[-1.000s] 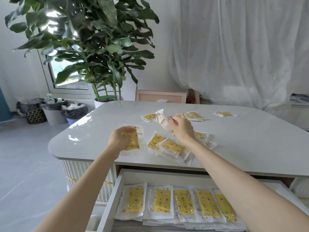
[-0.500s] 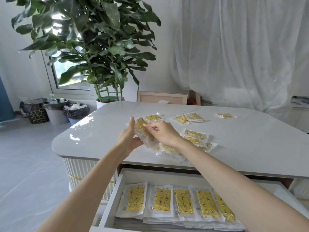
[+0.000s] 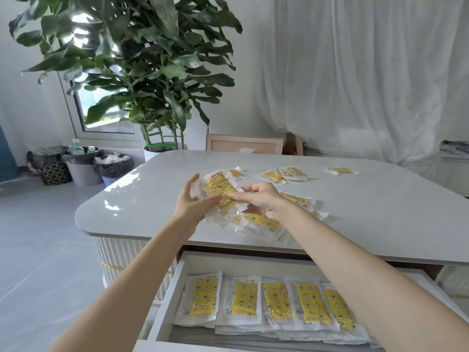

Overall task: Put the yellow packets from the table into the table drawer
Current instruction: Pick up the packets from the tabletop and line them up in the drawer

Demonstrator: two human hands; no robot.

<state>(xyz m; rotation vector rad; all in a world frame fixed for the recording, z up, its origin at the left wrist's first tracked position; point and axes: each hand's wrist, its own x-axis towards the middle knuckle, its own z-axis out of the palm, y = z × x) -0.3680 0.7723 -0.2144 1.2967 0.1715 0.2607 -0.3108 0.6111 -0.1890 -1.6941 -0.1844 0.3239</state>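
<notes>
Closes thumb of left hand (image 3: 189, 208) onto held yellow packets (image 3: 218, 189) since half a second ago, fingers straight behind; pinches their edge with right hand (image 3: 261, 200), above table (image 3: 380, 212). Loose packets (image 3: 261, 222) beneath; others lined up in open drawer (image 3: 165, 308).

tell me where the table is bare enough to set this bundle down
Bare: the table at its left corner, between the left hand and the rounded edge; the wide right side, past the lone packet and the right hand. Crowded: the middle, where loose packets lie under the held bundle that both hands pinch.
</notes>
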